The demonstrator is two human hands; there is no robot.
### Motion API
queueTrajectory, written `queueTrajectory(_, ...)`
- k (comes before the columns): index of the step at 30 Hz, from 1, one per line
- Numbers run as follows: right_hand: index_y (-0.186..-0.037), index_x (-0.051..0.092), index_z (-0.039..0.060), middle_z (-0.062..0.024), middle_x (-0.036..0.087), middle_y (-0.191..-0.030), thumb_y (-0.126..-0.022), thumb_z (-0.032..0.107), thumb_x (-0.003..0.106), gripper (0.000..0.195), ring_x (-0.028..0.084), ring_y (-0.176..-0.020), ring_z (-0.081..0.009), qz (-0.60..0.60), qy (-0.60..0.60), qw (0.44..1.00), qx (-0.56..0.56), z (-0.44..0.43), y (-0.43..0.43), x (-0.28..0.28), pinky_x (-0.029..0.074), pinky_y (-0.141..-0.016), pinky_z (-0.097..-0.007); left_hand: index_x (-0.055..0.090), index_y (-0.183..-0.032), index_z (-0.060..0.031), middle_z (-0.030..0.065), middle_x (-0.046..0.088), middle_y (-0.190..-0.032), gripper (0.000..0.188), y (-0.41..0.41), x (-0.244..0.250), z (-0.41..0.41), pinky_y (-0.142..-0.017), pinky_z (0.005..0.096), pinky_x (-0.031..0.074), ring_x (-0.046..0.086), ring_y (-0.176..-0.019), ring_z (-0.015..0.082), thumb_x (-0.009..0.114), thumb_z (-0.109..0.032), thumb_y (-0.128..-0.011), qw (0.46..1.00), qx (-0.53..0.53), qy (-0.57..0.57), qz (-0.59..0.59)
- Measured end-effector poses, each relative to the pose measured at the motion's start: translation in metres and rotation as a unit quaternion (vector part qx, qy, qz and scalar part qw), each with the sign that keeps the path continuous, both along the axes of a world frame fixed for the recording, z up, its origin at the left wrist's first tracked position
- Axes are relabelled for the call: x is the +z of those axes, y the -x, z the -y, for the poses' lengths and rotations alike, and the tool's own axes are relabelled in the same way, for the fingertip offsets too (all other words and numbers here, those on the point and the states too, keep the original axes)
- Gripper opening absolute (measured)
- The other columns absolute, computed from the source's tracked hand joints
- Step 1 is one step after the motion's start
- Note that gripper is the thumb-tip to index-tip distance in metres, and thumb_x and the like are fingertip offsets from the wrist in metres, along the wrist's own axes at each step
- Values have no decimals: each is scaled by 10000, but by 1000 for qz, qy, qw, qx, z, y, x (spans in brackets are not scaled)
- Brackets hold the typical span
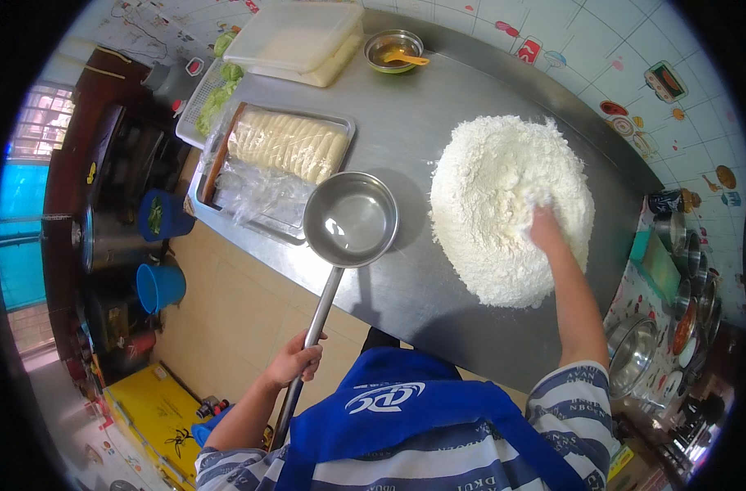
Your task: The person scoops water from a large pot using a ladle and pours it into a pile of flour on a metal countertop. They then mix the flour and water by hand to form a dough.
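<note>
My left hand (299, 361) is closed around the long metal handle of a ladle (354, 218). Clear liquid that looks like water lies in its round bowl, which hangs over the front part of the steel worktable (397, 110). A wide heap of white flour (489, 184) is spread on the table to the right. My right hand (542, 224) is sunk in the middle of that heap, its fingers covered by flour. Whether those fingers are apart or closed is hidden.
Left of the ladle, a metal tray (351, 132) holds dough strips (287, 144) under plastic film. A lidded plastic container (293, 37) and a small metal bowl (385, 40) with an orange spoon stand behind. Buckets (161, 288) stand at the left; metal bowls (634, 356) at the right.
</note>
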State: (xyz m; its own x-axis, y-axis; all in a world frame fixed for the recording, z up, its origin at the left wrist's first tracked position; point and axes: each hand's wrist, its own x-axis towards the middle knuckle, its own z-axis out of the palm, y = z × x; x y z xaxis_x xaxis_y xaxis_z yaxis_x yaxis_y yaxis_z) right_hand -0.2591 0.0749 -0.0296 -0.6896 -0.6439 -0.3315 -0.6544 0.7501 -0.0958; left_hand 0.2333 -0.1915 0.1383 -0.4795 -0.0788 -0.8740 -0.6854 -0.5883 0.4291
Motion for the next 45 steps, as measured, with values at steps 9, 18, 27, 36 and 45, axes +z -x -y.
queueTrajectory(9,-1232,519,-13,-180,486,-1306,-823,308,560,521,322,-1302,-346,-6,-51,999,-3,104,-6,-8,161,-1074,-575,399,-1166,-41,6,395,-580,305,1,-8,-9,-382,248,326,373,-421,102,475,-61,-870,999,28,3,19)
queueTrajectory(18,-1340,425,109,-194,455,-1329,-755,269,674,655,269,-1332,-351,8,-10,1000,-16,-32,8,-5,138,-1104,-538,401,-1134,-31,7,407,-579,273,20,10,2,-358,248,354,391,-390,99,491,-75,-880,992,-67,102,0)
queueTrajectory(27,-1328,431,59,-155,372,-1407,-826,216,588,549,291,-1331,-315,57,-35,998,-20,35,-37,16,181,-1103,-513,416,-1115,-17,9,418,-546,260,101,42,5,-352,245,344,398,-371,102,496,-66,-873,981,-122,145,-33)
queueTrajectory(36,-1296,490,196,-135,336,-1426,-726,82,681,611,359,-1278,-334,49,274,941,-193,-76,-48,54,299,-1078,-375,434,-1077,0,9,429,-573,234,206,40,-8,-344,250,347,421,-386,90,500,-73,-865,942,-204,251,-90)
queueTrajectory(45,-1261,393,-120,-341,459,-1226,-715,175,713,698,402,-1196,-433,97,243,878,-400,-68,-45,-10,325,-1036,-415,434,-1086,1,12,421,-567,244,239,28,-19,-337,239,325,387,-376,86,487,-72,-860,949,-189,234,-91)
